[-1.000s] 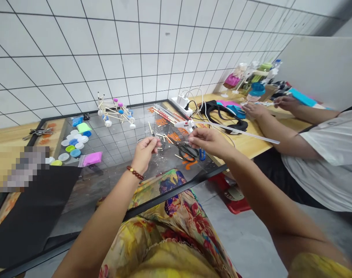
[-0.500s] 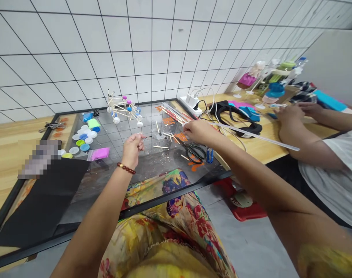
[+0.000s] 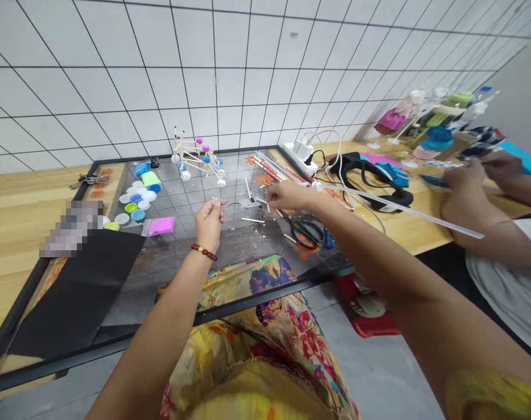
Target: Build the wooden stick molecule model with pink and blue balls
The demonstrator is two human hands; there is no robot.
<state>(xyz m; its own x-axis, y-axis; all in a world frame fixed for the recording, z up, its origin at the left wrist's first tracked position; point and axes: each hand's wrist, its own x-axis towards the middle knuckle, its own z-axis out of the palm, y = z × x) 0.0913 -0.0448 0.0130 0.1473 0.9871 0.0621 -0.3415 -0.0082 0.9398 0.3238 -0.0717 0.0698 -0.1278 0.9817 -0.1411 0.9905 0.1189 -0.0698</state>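
My left hand (image 3: pixel 210 220), a beaded bracelet on its wrist, is closed in a pinch over the dark glass board (image 3: pixel 186 268). A tiny whitish bit shows at its fingertips, too small to name. My right hand (image 3: pixel 288 195) is closed too, its fingertips down beside small wooden sticks (image 3: pixel 253 220); what it holds is hidden. Black-handled scissors (image 3: pixel 308 233) lie just below it. White crumbs are scattered between the hands. Behind them stands a model of sticks (image 3: pixel 194 158) joined by white, blue and pink balls.
Small round lids (image 3: pixel 137 199), a pink clay packet (image 3: pixel 161 226) and black paper (image 3: pixel 79 280) lie to the left. On the right are a power strip (image 3: pixel 301 158), black straps (image 3: pixel 370 181) and a long clear strip (image 3: pixel 405 210). A co-worker's hands (image 3: pixel 466 178) are farther right.
The view has swung slightly left. My right hand has moved left, closer to the small sticks and my left hand. My left hand stays pinched in nearly the same place.
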